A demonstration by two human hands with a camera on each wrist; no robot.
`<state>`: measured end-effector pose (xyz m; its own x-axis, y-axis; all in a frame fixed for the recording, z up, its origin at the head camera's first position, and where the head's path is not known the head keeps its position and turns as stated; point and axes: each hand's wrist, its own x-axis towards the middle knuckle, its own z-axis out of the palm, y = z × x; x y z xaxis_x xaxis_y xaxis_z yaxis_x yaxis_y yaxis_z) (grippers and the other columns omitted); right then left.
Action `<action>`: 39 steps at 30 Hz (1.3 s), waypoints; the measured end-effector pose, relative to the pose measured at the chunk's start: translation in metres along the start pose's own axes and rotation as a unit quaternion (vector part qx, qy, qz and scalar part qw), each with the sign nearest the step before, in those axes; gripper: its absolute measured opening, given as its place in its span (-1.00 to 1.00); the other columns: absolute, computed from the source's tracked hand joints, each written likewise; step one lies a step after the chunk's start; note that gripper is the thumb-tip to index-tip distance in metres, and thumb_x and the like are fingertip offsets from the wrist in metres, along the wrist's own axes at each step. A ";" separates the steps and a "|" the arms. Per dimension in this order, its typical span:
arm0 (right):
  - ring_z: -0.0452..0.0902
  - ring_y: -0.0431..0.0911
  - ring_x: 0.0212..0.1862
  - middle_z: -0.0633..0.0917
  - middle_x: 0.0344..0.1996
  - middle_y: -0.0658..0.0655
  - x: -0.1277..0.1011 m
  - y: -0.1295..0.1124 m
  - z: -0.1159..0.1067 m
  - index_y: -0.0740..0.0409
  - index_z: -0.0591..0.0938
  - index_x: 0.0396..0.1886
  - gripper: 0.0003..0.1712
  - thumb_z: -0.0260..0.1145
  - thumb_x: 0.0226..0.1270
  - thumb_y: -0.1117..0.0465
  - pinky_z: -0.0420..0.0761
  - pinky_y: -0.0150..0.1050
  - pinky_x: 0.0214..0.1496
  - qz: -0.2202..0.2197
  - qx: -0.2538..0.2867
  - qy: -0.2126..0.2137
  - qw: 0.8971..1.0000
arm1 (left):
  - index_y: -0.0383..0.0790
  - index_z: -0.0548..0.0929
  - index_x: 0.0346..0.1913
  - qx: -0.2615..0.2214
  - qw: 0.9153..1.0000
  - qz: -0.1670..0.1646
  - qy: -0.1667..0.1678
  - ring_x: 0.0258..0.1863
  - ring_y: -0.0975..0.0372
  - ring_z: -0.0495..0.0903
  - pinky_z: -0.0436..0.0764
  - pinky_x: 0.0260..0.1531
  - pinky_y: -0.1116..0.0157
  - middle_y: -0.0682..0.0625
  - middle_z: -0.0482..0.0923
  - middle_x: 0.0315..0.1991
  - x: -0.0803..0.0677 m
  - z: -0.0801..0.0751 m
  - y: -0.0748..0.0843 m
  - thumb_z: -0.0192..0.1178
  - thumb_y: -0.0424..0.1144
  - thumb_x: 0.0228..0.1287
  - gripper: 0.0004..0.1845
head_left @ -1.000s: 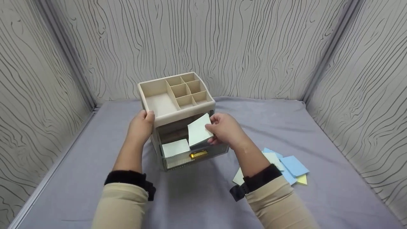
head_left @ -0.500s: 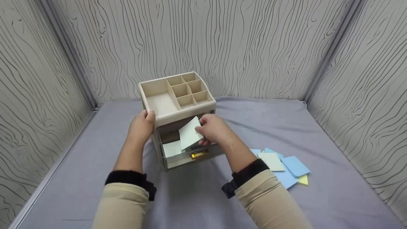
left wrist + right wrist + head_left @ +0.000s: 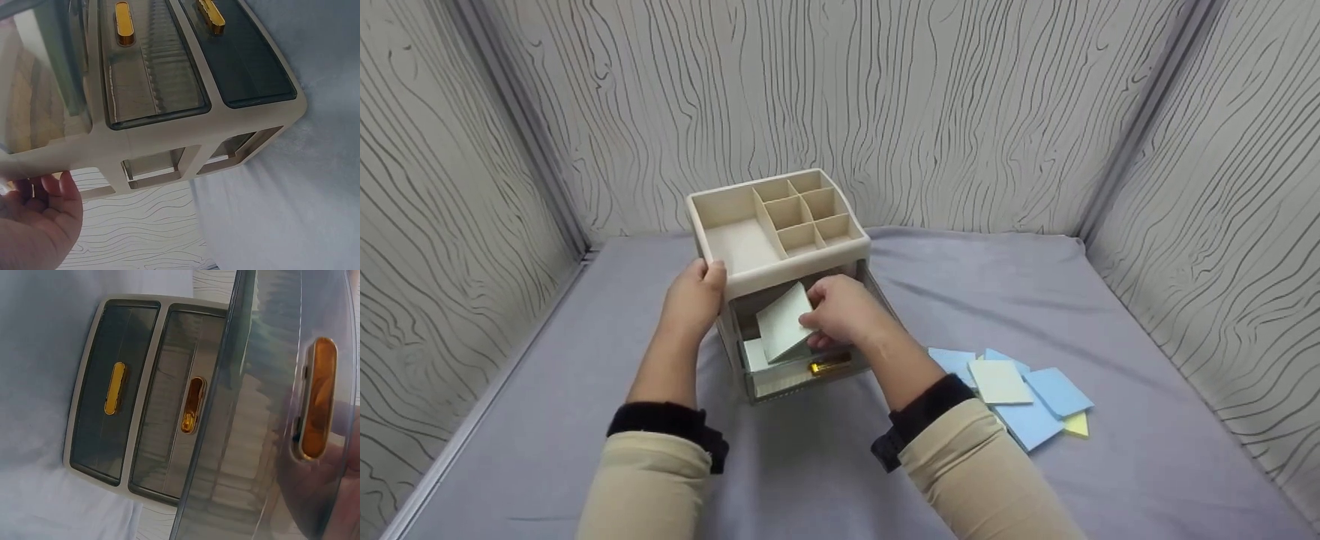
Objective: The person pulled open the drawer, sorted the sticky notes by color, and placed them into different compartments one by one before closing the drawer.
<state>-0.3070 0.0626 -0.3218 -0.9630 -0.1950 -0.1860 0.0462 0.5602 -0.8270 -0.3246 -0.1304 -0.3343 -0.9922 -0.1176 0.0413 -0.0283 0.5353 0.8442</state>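
Note:
A cream desk organizer (image 3: 795,262) with a divided top tray stands on the cloth, its top clear drawer (image 3: 784,379) pulled out. My left hand (image 3: 694,296) grips the organizer's left side near the front corner; in the left wrist view that hand (image 3: 42,219) has its fingers curled at the side frame. Between thumb and fingers, my right hand (image 3: 847,311) pinches a pale green sticky note pad (image 3: 781,324), tilted inside the drawer. Another pale pad (image 3: 754,354) lies below it, partly covered. Through the clear drawer front, the right wrist view shows the right hand (image 3: 315,495).
To the right lies a loose pile of sticky note pads: a pale one (image 3: 1000,381) on top, blue ones (image 3: 1057,391) around it and a yellow one (image 3: 1077,425) beneath. Two lower drawers (image 3: 118,394) with gold handles are closed. Patterned panels (image 3: 885,112) enclose the grey cloth.
My right hand has carried the pale green pad leftward and lower into the drawer, over the other pad. More of the pile on the right now shows. The left hand has stayed put.

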 end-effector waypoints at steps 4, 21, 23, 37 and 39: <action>0.59 -0.13 -0.59 0.62 -0.28 0.26 -0.001 -0.003 0.003 0.40 0.49 0.02 -0.58 0.28 0.11 0.43 0.59 -0.31 -0.49 0.000 -0.009 -0.009 1.000 | -0.20 0.30 -0.36 0.001 1.000 0.001 0.001 -0.50 0.14 0.30 0.31 -0.46 0.29 -0.06 0.32 -0.50 0.000 0.000 0.000 -0.28 -0.07 0.41 -0.70; 0.58 -0.17 -0.48 0.69 -0.46 0.09 -0.005 -0.006 0.008 0.27 0.63 -0.18 -0.69 0.38 0.01 0.29 0.54 -0.29 -0.28 -0.025 -0.178 -0.003 0.984 | -0.16 0.28 -0.35 -0.024 0.999 -0.023 -0.017 -0.52 0.18 0.27 0.30 -0.48 0.30 -0.02 0.29 -0.51 0.000 0.000 0.001 -0.30 -0.04 0.40 -0.71; 0.56 -0.17 -0.52 0.67 -0.55 0.06 -0.004 -0.005 0.008 0.25 0.65 -0.24 -0.74 0.38 0.02 0.26 0.53 -0.29 -0.29 -0.030 -0.190 -0.001 0.981 | -0.16 0.29 -0.35 -0.022 0.999 -0.022 -0.014 -0.50 0.17 0.29 0.31 -0.46 0.30 -0.03 0.30 -0.49 0.000 0.000 0.001 -0.30 -0.04 0.40 -0.71; 0.55 -0.21 -0.52 0.67 -0.50 0.01 -0.006 -0.003 0.007 0.15 0.68 -0.25 -0.76 0.35 0.11 0.13 0.52 -0.25 -0.19 -0.035 -0.213 -0.001 0.976 | -0.18 0.30 -0.35 -0.015 1.000 -0.010 -0.005 -0.49 0.16 0.30 0.32 -0.46 0.29 -0.06 0.31 -0.48 0.000 0.001 0.000 -0.29 -0.05 0.40 -0.70; 0.56 -0.19 -0.45 0.67 -0.43 0.00 -0.007 -0.003 0.006 0.15 0.68 -0.24 -0.74 0.35 0.11 0.11 0.51 -0.24 -0.17 -0.041 -0.218 0.002 0.975 | -0.19 0.31 -0.34 -0.015 1.000 -0.010 -0.005 -0.50 0.16 0.30 0.32 -0.46 0.29 -0.06 0.31 -0.48 0.000 0.000 0.000 -0.29 -0.06 0.40 -0.70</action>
<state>-0.2992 0.0571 -0.3215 -0.9596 -0.2509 -0.1272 -0.1467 0.8322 -0.5347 -0.3242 -0.1305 -0.3344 -0.9927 -0.1193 0.0185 -0.0449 0.5071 0.8607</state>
